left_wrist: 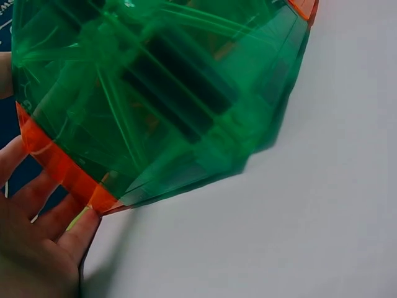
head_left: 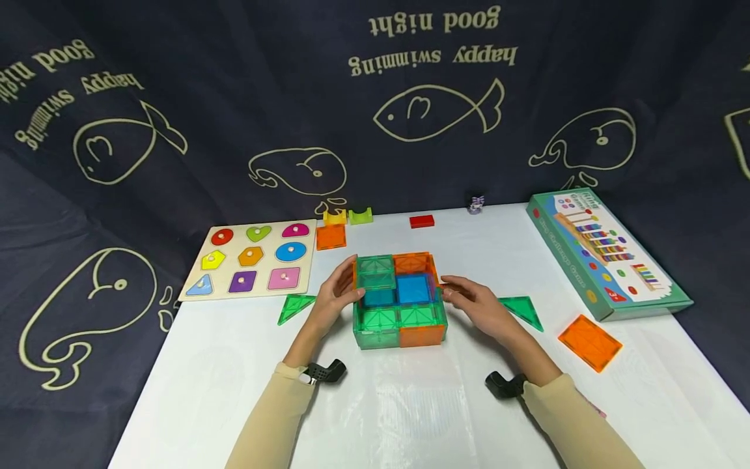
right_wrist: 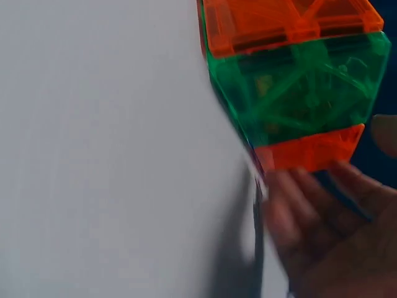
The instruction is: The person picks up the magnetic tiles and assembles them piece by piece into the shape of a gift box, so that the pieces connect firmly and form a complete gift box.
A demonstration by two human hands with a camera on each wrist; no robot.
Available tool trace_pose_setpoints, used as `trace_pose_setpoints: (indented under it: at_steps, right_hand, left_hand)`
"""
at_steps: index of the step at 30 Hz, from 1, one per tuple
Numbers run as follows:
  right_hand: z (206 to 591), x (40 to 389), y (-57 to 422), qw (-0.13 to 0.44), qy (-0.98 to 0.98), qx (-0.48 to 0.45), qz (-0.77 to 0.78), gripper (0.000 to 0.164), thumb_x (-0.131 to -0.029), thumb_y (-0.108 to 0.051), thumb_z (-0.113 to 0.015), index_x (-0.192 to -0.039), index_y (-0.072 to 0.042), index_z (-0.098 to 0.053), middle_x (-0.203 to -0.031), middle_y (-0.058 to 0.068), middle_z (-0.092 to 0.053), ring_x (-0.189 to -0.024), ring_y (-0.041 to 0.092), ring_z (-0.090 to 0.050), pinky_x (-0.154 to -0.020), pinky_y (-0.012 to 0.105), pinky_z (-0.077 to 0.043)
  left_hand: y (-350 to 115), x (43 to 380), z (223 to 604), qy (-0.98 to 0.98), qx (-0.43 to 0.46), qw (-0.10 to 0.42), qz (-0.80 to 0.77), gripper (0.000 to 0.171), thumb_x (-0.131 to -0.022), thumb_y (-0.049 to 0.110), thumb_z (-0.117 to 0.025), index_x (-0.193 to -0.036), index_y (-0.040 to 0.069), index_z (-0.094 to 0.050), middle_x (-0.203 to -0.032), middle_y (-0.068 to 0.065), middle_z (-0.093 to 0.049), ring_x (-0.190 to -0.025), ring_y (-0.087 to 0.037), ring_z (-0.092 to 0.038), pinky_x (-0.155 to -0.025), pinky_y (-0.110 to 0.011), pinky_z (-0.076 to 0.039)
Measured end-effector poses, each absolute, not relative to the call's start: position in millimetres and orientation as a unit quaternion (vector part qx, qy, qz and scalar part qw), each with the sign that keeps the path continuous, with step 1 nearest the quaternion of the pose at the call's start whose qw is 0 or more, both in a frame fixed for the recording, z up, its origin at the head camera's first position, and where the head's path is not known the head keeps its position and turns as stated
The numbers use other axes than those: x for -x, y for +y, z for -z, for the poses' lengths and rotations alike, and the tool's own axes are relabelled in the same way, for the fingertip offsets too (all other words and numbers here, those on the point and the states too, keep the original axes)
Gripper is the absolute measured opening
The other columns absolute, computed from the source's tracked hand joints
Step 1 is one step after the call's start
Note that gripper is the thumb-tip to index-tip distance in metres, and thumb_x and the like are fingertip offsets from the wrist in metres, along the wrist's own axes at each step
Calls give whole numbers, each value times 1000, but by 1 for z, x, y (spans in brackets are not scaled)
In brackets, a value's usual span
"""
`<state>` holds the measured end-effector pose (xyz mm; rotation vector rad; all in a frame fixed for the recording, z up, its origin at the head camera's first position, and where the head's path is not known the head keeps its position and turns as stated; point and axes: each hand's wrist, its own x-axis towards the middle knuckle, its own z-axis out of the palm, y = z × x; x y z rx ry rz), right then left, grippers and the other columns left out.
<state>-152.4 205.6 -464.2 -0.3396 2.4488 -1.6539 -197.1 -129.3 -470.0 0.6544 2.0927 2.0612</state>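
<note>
Dark cloth backdrop [head_left: 269, 98]: behind white table [head_left: 205, 365].
Tile box [head_left: 413, 317]: on table, between hands.
Left hand [head_left: 333, 298], right hand [head_left: 477, 305]: fingers extended, at its sides.
Risk: uneven push could pop it apart (presumably magnetic).

Dark printed cloth [head_left: 228, 85], white table [head_left: 217, 391]

On the dark cloth [head_left: 293, 78] before you, "happy swimming" and "good night" stand upside down, once at the top middle and again at the upper left. On your right, the green box [head_left: 609, 257] carries "Challenge Game" along its side, the first word blurred; its top shows "3+" on a red mark [head_left: 615, 295] and a partly legible title.
</note>
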Motion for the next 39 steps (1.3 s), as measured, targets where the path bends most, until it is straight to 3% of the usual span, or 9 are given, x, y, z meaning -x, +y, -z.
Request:
trace_pose_setpoints:
  at_steps: [8, 11, 15, 19, 22, 27, 30, 39]
  right_hand:
    - [459, 141, 237, 28, 866, 112, 487, 50, -96, -37, -58, -137, -10, -52, -125, 9, -61, -107, 25, -60, -91, 49, -46]
    - [454, 131, 254, 3, 892, 98, 442, 51, -93, -40, -61, -135, -13, -55, -124, 8, -61, -100, 24, -63, -86, 47, -49]
    - [451, 114, 281, -33, 914, 83, 396, 48, -92, -38, -65, -133, -14, -58, -120, 9, -62, -95, 24, -63, -80, 32, -51]
    - [448, 96, 312, -58, 926, 65, 367, 48, -91, -35, -67, -132, -11, -58, -119, 12, -62, -98, 29, -61, -73, 19, -48]
    - [447, 83, 334, -66, 940, 34, 332, 51, -89, -37, -68, -131, -10, -58, -116, 14, -63, -98, 32, -60, -71, 25, -46]
    - [452, 63, 362, -48, 954, -14, 297, 59, -87, -42, -69, -132, -7, -56, -121, 25, -57, -107, 43, -49, -80, 55, -42]
    - [456, 54, 374, -35, 958, -28, 285, 63, -86, -43, -70, -133, -4, -53, -128, 32, -48, -112, 50, -42, -82, 67, -36]
    - [469, 48, 387, -15, 970, -17, 242, 82, -75, -46, -79, -129, 8, -51, -117, 33, -46, -100, 49, -37, -79, 62, -33]
  left_hand:
    - [-130, 196, 469, 694, -210, 71, -685, 69, -92, 9, -63, -151, 8, -28, -148, -16, -37, -136, -29, -33, -111, -45, -24]
    - [-130, 202, 481, 695, -208, 66, -686, 68, -91, 13, -65, -151, 17, -32, -148, -9, -39, -136, -24, -35, -111, -40, -26]
    - [-131, 207, 491, 693, -204, 64, -689, 66, -92, 14, -65, -150, 22, -34, -147, -5, -40, -135, -21, -35, -111, -37, -27]
    - [-130, 200, 476, 691, -205, 72, -689, 68, -92, 8, -63, -151, 11, -30, -148, -12, -38, -136, -26, -34, -111, -42, -26]
    - [-129, 197, 469, 694, -205, 73, -687, 68, -92, 9, -63, -151, 8, -29, -149, -14, -37, -136, -27, -34, -111, -42, -26]
    - [-128, 196, 468, 693, -206, 74, -687, 68, -92, 8, -63, -151, 8, -28, -149, -14, -36, -136, -25, -34, -111, -40, -26]
    - [-128, 196, 469, 692, -208, 74, -687, 69, -92, 8, -63, -151, 7, -28, -149, -15, -36, -136, -26, -34, -111, -39, -27]
    - [-128, 197, 468, 691, -208, 72, -689, 68, -92, 6, -62, -151, 5, -27, -149, -15, -37, -136, -26, -35, -111, -41, -26]
